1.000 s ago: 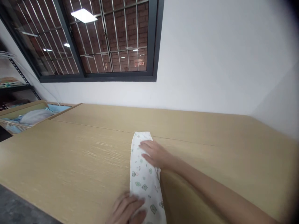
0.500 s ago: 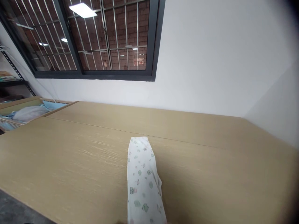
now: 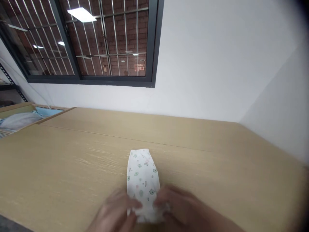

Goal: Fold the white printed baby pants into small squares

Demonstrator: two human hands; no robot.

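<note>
A narrow, folded white cloth (image 3: pixel 142 174) with small green and grey prints lies flat on the wooden table, its far end tapering slightly. My left hand (image 3: pixel 116 207), smeared by motion, grips the cloth's near left corner between thumb and fingers. At the near right corner my right hand (image 3: pixel 180 206) pinches it too, also blurred. The near edge looks bunched or folded between the two hands. Whether the cloth is a garment I cannot tell.
The wooden tabletop (image 3: pixel 72 154) has a seam near its back and meets a white wall (image 3: pixel 200 64). A wooden box (image 3: pixel 51 117) with light blue and whitish fabric stands at the left. Above is a dark-framed barred window (image 3: pixel 79 79).
Both hands have come into view from below and taken hold of the cloth's near end. Less of the cloth's length shows now. The camera view has shifted slightly.
</note>
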